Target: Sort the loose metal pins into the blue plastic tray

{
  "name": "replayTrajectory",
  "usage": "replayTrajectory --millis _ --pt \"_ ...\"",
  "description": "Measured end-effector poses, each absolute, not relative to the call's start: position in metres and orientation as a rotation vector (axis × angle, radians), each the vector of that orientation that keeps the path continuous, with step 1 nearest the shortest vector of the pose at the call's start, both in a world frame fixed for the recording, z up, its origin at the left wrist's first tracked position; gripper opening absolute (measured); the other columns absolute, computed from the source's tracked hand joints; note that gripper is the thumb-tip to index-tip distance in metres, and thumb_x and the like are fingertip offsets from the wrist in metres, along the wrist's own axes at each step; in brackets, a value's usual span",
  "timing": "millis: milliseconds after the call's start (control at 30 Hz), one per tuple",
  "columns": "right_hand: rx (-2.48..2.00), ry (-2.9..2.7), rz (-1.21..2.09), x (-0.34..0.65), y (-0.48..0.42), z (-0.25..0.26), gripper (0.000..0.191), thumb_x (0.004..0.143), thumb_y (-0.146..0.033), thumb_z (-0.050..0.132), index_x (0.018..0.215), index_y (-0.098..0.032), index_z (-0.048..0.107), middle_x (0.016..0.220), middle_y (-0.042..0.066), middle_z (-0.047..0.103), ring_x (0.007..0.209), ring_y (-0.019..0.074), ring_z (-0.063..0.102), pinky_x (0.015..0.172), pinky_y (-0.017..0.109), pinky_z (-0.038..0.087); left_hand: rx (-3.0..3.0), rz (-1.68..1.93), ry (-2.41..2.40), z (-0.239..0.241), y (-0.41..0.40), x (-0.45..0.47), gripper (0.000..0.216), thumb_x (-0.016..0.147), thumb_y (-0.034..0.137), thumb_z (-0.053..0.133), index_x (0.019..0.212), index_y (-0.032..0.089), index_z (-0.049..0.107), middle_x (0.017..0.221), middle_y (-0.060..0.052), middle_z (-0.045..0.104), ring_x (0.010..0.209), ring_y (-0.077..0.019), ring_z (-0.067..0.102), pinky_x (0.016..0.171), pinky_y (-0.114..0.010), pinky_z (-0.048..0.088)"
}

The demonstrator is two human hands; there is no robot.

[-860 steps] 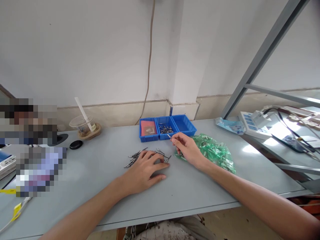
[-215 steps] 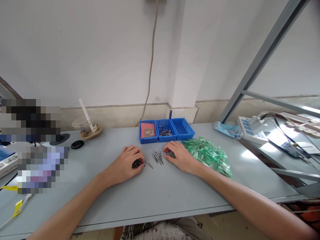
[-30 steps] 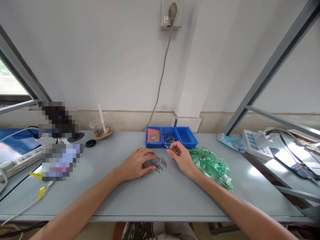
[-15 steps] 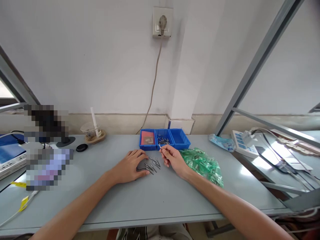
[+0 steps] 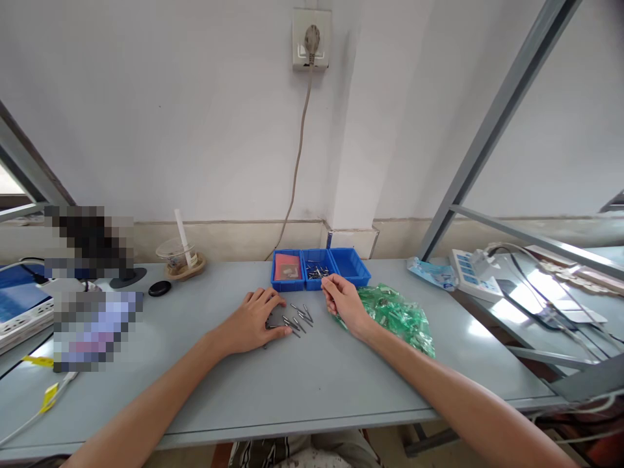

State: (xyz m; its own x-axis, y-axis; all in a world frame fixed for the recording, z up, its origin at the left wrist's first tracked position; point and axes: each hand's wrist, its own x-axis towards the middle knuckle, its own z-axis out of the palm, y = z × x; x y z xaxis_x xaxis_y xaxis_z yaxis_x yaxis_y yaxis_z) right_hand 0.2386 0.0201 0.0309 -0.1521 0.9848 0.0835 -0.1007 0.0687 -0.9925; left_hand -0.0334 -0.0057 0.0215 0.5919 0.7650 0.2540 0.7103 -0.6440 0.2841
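My left hand [image 5: 253,322] rests on the table with its fingers apart and curved. Several thin metal pins [image 5: 298,320] lie loose beside its thumb and partly under its palm. My right hand [image 5: 346,302] is closed in a pinch just in front of the blue bin's middle compartment [image 5: 318,260]. A metal pin is between its fingertips, mostly hidden by them. More short metal pins lie in that compartment. The left compartment [image 5: 287,286] holds a reddish packet [image 5: 287,266]. The right compartment [image 5: 350,263] shows its bare blue bottom.
A green plastic bag [image 5: 400,318] of small parts lies right of my right hand, close to the forearm. Behind it are a light-blue packet [image 5: 431,274] and a power strip [image 5: 472,279]. A black round object [image 5: 159,288] and a cup [image 5: 176,253] stand at left.
My right hand has shifted slightly right, and the pin at its fingertips shows less than before. My left hand stays by the loose pins.
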Motion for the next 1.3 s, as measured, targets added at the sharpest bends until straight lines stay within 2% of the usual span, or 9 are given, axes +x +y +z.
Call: replayTrajectory --millis 133,200,267,333,400,467,600,967,1300 --pt "-0.996 -1.342 1.241 0.243 0.022 0.036 0.044 0.091 -0.066 0.065 0.109 -0.025 0.065 0.078 -0.004 0.059 0.050 0.0095 0.045 0.044 0.023 0.035 2.664 0.555 1.236 0.018 -0.005 -0.036 0.054 0.098 0.070 0.058 0.129 0.025 0.062 0.130 -0.009 0.059 0.115 -0.0314 0.056 0.103 -0.048 0.043" --pt "-1.031 -1.498 1.105 0.243 0.020 0.035 0.039 0.095 -0.061 0.064 0.111 -0.026 0.066 0.078 -0.002 0.060 0.057 0.0128 0.050 0.050 0.025 0.039 2.667 0.577 1.217 0.017 -0.004 -0.038 0.055 0.098 0.071 0.058 0.128 0.025 0.062 0.129 -0.010 0.059 0.114 -0.0311 0.056 0.102 -0.048 0.044" --pt "-1.066 -1.764 0.880 0.243 0.016 0.031 0.028 0.097 -0.052 0.066 0.105 -0.025 0.069 0.081 0.000 0.062 0.070 0.0171 0.056 0.062 0.030 0.046 2.662 0.590 1.223 0.017 -0.003 -0.042 0.056 0.097 0.071 0.059 0.128 0.025 0.063 0.130 -0.010 0.059 0.114 -0.0310 0.056 0.102 -0.047 0.045" --pt "-1.063 -2.068 0.630 0.242 0.012 0.027 0.020 0.097 -0.042 0.070 0.108 -0.026 0.071 0.094 0.003 0.066 0.090 0.0222 0.061 0.080 0.036 0.049 2.653 0.605 1.261 0.017 -0.002 -0.046 0.057 0.097 0.072 0.059 0.129 0.025 0.063 0.135 -0.011 0.057 0.117 -0.0319 0.055 0.102 -0.047 0.045" --pt "-1.062 -2.284 0.470 0.242 0.009 0.022 0.021 0.098 -0.037 0.070 0.118 -0.027 0.070 0.108 0.006 0.066 0.103 0.0255 0.060 0.094 0.042 0.047 2.649 0.621 1.307 0.017 0.000 -0.051 0.059 0.097 0.072 0.058 0.133 0.026 0.062 0.141 -0.012 0.054 0.122 -0.0335 0.053 0.103 -0.048 0.045" --pt "-1.080 -2.399 0.409 0.243 0.008 0.019 0.019 0.101 -0.033 0.067 0.119 -0.027 0.070 0.112 0.007 0.066 0.107 0.0266 0.060 0.099 0.044 0.045 2.652 0.609 1.334 0.018 0.002 -0.056 0.061 0.097 0.073 0.057 0.137 0.026 0.059 0.145 -0.012 0.053 0.126 -0.0345 0.051 0.105 -0.049 0.043" --pt "-1.083 -2.452 0.376 0.247 0.011 0.015 0.014 0.106 -0.030 0.061 0.114 -0.025 0.071 0.109 0.006 0.067 0.107 0.0259 0.060 0.098 0.043 0.045 2.663 0.519 1.333 0.018 0.005 -0.063 0.060 0.099 0.072 0.054 0.137 0.026 0.059 0.137 -0.010 0.060 0.120 -0.0318 0.056 0.103 -0.046 0.043" --pt "-1.124 -2.384 0.386 0.253 0.018 0.008 0.011 0.105 -0.022 0.058 0.099 -0.024 0.067 0.102 0.004 0.068 0.098 0.0241 0.059 0.091 0.040 0.043 2.624 0.550 1.291 0.020 0.010 -0.064 0.038 0.110 0.056 0.044 0.107 0.023 0.063 0.108 -0.005 0.065 0.096 -0.0247 0.060 0.087 -0.038 0.046" --pt "-1.164 -2.259 0.459 0.251 0.014 0.008 0.018 0.107 -0.019 0.046 0.110 -0.024 0.062 0.108 0.007 0.066 0.104 0.0253 0.061 0.095 0.043 0.045 2.549 0.608 1.199 0.018 0.014 -0.059 0.030 0.112 0.045 0.042 0.106 0.023 0.063 0.105 -0.004 0.066 0.095 -0.0225 0.061 0.088 -0.036 0.048"
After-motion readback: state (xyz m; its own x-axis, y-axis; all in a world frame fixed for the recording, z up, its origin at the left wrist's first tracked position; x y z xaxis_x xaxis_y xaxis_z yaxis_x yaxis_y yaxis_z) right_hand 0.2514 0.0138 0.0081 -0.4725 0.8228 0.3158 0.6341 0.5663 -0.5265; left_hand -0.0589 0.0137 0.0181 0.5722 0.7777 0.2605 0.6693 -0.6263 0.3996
